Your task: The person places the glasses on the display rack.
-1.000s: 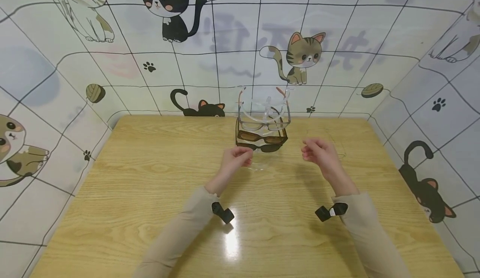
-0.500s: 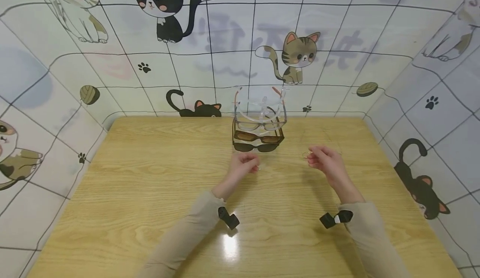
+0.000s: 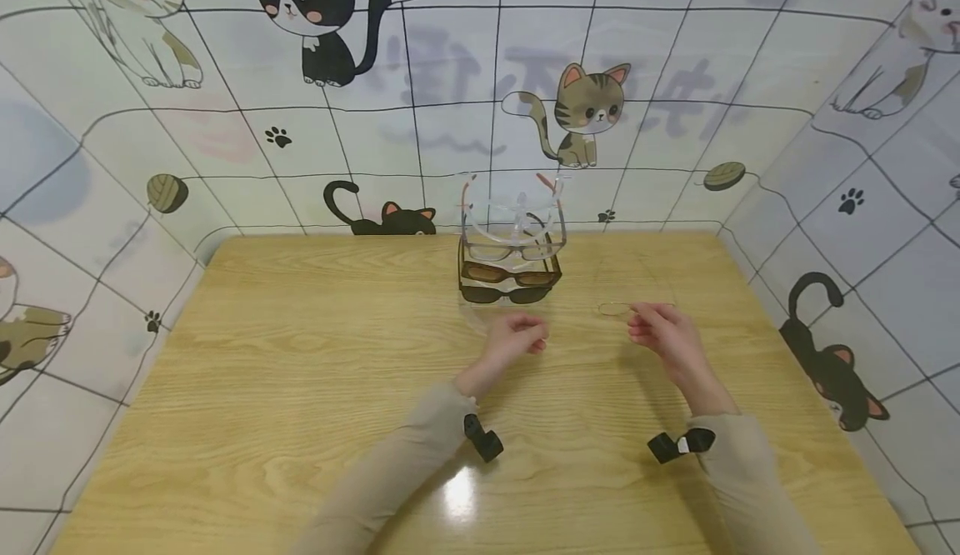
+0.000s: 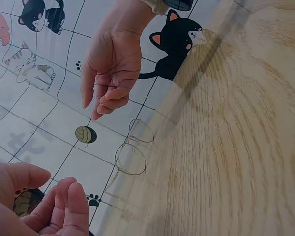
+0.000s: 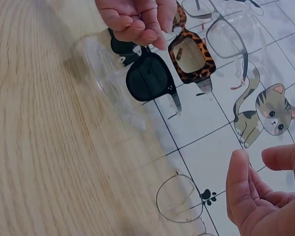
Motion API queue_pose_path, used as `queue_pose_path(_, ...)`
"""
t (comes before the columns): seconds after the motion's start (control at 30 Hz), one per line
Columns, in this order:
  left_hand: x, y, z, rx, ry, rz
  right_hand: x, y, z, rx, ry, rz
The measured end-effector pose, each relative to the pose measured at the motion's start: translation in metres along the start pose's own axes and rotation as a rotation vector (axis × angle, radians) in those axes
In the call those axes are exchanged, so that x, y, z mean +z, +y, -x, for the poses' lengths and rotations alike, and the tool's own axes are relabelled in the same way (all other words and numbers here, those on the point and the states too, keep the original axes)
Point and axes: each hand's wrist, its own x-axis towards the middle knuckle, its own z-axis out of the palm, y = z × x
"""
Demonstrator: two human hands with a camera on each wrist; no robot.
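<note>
My left hand (image 3: 517, 334) hovers over the table in front of a clear eyewear stand (image 3: 520, 205), thumb and fingers apart and nothing between them in the left wrist view. My right hand (image 3: 667, 334) is to its right, its thumb and fingertips (image 5: 238, 164) also apart and holding nothing. Beside the right hand stand round, thin wire-rimmed glasses (image 5: 157, 201), their lenses facing me; in the head view the hand covers part of them. On the stand hang black sunglasses (image 3: 506, 295), tortoiseshell sunglasses (image 5: 191, 56) and grey-framed glasses (image 3: 510, 251).
The stand's curved clear base (image 5: 103, 73) reaches forward on the wooden table (image 3: 300, 388). A white cat-print sheet (image 3: 450, 138) rises behind the table and along both sides. Black cameras are strapped at both sleeve cuffs.
My left hand has moved right and toward me, away from the stand's base. My right hand has drawn back to the right, uncovering more of the wire-rimmed glasses. The head view has shifted slightly.
</note>
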Motion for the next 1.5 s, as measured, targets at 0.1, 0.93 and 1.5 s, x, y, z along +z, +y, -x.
queue_pose_path(0.1,0.009,-0.002,-0.004,0.004,-0.006,0.013,-0.005,0.003,0.001,0.004,0.016,0.008)
queue_pose_path(0.93,0.072,-0.016,-0.052,-0.127,0.131,0.012,-0.101,0.078,-0.058,-0.014,0.245,-0.059)
queue_pose_path(1.5,0.09,-0.013,-0.071,-0.173,0.247,-0.101,-0.071,0.013,-0.039,0.105,0.322,-0.03)
